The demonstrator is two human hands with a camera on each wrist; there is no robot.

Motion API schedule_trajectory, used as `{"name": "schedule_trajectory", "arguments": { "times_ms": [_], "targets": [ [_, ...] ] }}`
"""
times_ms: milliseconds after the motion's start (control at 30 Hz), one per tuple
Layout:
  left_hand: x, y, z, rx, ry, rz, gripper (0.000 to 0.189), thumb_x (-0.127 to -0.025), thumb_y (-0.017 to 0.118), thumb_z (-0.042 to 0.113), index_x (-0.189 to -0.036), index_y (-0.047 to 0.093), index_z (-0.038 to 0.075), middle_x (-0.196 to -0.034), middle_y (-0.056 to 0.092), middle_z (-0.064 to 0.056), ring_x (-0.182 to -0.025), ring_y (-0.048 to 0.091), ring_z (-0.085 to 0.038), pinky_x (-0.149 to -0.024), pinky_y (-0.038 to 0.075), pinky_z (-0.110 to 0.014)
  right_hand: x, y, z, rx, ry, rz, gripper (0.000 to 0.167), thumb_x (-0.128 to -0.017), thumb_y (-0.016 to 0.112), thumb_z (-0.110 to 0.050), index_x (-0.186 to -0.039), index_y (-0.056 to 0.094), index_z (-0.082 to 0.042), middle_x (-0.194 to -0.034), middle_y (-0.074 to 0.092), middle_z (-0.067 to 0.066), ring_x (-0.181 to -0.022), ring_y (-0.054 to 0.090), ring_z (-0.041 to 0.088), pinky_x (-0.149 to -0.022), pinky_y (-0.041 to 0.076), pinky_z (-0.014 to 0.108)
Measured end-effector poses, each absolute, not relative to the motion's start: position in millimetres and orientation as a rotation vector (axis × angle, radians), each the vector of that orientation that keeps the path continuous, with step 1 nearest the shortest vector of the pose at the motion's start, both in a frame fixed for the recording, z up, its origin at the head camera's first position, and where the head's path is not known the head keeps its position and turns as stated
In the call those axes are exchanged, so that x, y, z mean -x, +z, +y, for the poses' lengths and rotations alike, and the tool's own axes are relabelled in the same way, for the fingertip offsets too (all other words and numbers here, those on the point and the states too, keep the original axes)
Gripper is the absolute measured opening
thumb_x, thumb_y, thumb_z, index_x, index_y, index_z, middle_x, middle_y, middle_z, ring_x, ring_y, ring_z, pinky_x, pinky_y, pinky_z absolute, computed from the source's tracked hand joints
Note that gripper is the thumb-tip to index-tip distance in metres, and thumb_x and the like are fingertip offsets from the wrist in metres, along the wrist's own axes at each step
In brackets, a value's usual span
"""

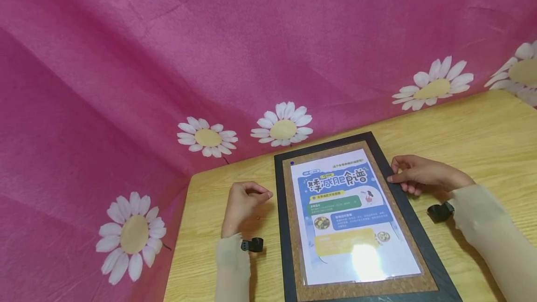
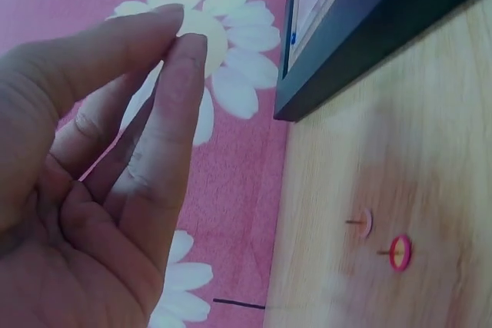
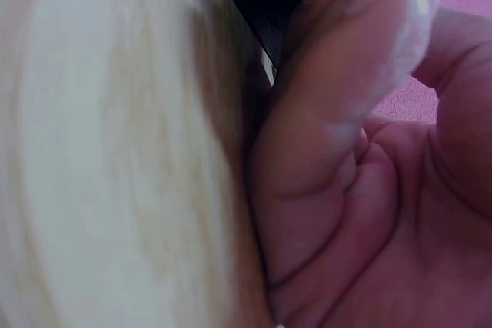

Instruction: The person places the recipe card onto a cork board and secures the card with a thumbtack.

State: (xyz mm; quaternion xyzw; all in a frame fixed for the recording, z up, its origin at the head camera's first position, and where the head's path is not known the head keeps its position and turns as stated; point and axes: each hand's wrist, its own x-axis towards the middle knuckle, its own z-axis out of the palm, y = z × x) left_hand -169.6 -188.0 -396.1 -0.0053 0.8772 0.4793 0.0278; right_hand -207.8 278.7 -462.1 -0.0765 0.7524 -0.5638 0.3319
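Black frame holds corkboard with printed sheet; right hand grips edge.

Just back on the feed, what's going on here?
A person's right hand grips the right edge of a black-framed corkboard bearing a printed sheet, with a blue pin at the sheet's top-left corner. The left hand hovers beside the corkboard, nothing visibly held. A pink-rimmed pin lies on the table.
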Motion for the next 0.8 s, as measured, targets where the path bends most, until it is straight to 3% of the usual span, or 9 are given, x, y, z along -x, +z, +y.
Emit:
{"name": "schedule_trajectory", "arguments": {
  "times_ms": [267, 500, 800],
  "targets": [
    [172, -398, -183, -0.019, 1.485, 2.702, 0.005, -0.09, 0.079, 0.006, -0.094, 0.08, 0.003, -0.092, 0.08, -0.01, -0.079, 0.073, -0.014, -0.074, 0.061, -0.027, 208, -460, 278, 0.189, -1.453, 1.977, 0.03, -0.103, 0.065, -0.022, -0.106, 0.041, -0.005, -0.069, 0.057, -0.002, -0.055, 0.053, 0.007, -0.055, 0.049, 0.021],
    [172, -398, -179, -0.079, 1.516, 2.658, 0.006, -0.088, 0.083, 0.011, -0.094, 0.084, 0.011, -0.095, 0.081, -0.008, -0.082, 0.076, -0.019, -0.079, 0.063, -0.031, 208, -460, 277, 0.186, -1.457, 1.975, 0.029, -0.103, 0.065, -0.022, -0.106, 0.041, -0.005, -0.069, 0.057, -0.002, -0.055, 0.053, 0.007, -0.055, 0.049, 0.021],
    [171, -400, -176, -0.128, 1.528, 2.537, 0.006, -0.09, 0.082, 0.013, -0.095, 0.084, 0.01, -0.095, 0.082, -0.008, -0.085, 0.075, -0.018, -0.084, 0.063, -0.032, 208, -460, 278, 0.177, -1.46, 1.975, 0.03, -0.102, 0.065, -0.022, -0.106, 0.041, -0.005, -0.069, 0.056, -0.002, -0.055, 0.053, 0.007, -0.055, 0.049, 0.021]
  ]
}}
